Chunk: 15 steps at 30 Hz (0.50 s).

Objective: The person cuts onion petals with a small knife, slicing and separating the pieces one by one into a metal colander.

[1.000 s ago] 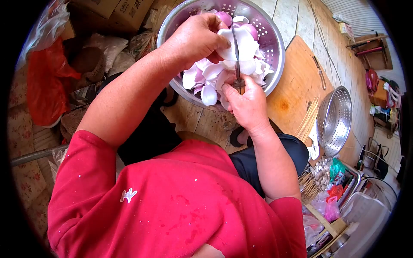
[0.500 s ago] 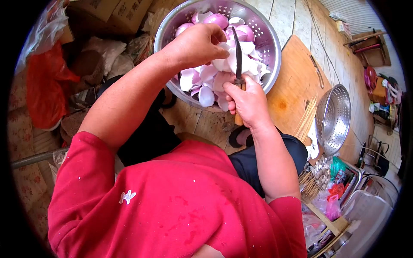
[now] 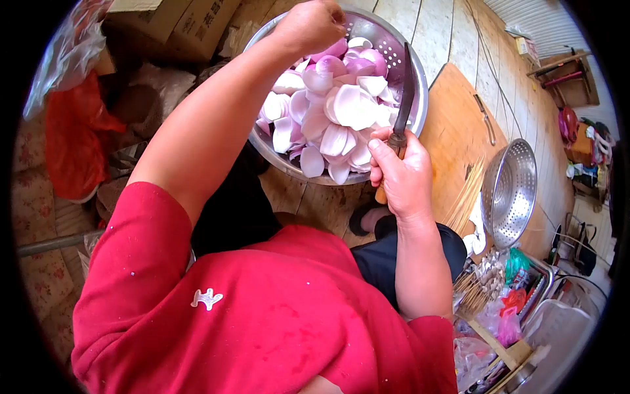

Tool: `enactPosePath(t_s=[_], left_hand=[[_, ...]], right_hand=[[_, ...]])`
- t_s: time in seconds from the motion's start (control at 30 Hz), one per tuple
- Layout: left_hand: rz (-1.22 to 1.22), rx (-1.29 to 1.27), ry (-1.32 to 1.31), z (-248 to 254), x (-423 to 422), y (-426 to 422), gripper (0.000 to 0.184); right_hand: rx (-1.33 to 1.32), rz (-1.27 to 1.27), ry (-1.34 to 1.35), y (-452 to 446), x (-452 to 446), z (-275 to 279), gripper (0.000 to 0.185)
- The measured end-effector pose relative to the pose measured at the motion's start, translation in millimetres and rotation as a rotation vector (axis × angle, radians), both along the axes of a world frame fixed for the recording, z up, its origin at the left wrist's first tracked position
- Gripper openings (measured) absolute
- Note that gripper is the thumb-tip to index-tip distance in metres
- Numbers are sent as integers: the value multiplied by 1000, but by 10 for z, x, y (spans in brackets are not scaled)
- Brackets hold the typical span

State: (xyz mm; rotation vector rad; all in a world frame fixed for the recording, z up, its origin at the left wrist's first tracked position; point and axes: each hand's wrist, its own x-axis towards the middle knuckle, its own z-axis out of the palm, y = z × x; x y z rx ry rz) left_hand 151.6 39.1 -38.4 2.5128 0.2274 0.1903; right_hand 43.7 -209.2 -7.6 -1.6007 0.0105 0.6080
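My right hand is closed around the wooden handle of a knife, its dark narrow blade pointing up and away from me. Just left of the knife stands a metal colander heaped with pale, separated onion pieces. Purple onions show toward the colander's far side. My left hand hangs over the far left rim, fingers curled inward. Whatever those fingers may hold is hidden from view.
A wooden board lies right of the colander, with another knife and a bundle of thin sticks on it. A second colander leans at its right edge. Cardboard boxes stand at the back left, near a red bag.
My left hand has moved away from the onion pieces to the far rim. My right hand has shifted right and slightly toward me with the knife, uncovering more of the heap.
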Motion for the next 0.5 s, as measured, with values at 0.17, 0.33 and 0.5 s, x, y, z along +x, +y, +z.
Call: enactPosePath(t_s=[0.17, 0.33, 0.5], left_hand=[[-77, 126, 70, -342, 354, -228, 42], [-115, 360, 119, -677, 534, -383, 33], [-164, 432, 68, -795, 647, -340, 28]], right_hand=[[16, -19, -15, -54, 15, 11, 13], [16, -24, -34, -83, 31, 20, 12], [30, -6, -39, -62, 31, 8, 12]])
